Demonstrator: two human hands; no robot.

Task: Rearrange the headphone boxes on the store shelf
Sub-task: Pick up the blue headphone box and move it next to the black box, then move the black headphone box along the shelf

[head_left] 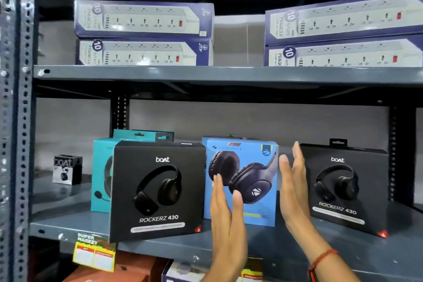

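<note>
On the grey middle shelf (68,224) stand several headphone boxes. A black boat box (158,190) is at the front left, its lower edge over the shelf lip. Behind it stand teal boxes (101,171). A blue Zebronics box (247,167) stands in the middle, and a second black boat box (343,188) at the right. My left hand (226,220) is raised flat in front of the blue box's lower left. My right hand (293,185) is held flat at the blue box's right edge, between it and the right black box. Both hands hold nothing.
A small black boat cube box (67,169) sits far left on the same shelf. The upper shelf (229,73) carries stacked purple power-strip boxes (144,18). A perforated upright post (16,121) stands at the left. Price tags (93,254) hang from the shelf lip, with more goods below.
</note>
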